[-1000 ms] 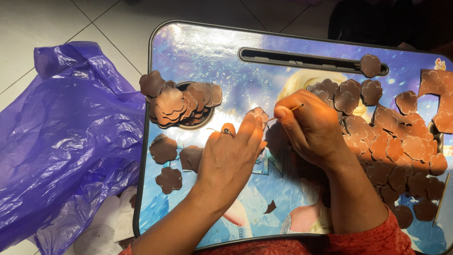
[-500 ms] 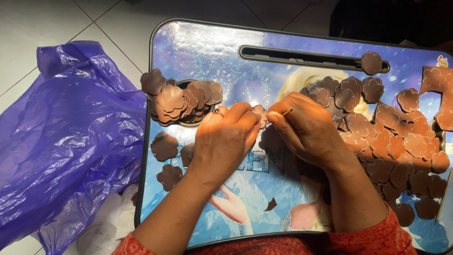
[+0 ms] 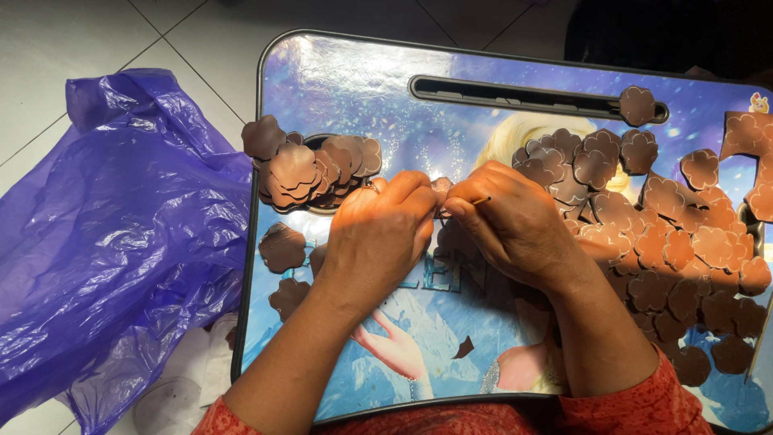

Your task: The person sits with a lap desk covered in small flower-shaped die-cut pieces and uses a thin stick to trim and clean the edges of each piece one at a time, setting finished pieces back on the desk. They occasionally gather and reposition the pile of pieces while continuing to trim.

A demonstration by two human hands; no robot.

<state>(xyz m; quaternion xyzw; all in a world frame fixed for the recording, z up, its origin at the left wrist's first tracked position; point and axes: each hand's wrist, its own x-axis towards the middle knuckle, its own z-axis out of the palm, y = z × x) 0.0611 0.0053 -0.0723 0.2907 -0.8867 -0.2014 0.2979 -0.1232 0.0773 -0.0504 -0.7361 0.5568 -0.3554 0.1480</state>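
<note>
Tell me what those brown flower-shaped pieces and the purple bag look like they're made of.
The brown flower-shaped pieces look like thin card or foam sheet with a slightly glossy, coppery face: they lie flat, overlap in layers and catch the light. Which of the two, the picture leaves open. The purple bag looks like thin plastic film: crinkled, shiny and partly see-through.

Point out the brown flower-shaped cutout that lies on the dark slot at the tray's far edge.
The single brown cutout at the slot's right end; it overlaps the slot, apart from the heaps nearer the hands.

Pale tiled floor (image 3: 201, 32) with grey grout lines at ten o'clock, crumpled purple plastic bag (image 3: 113, 242) (glossy) at nine o'clock, dark shadow at one o'clock.
</note>
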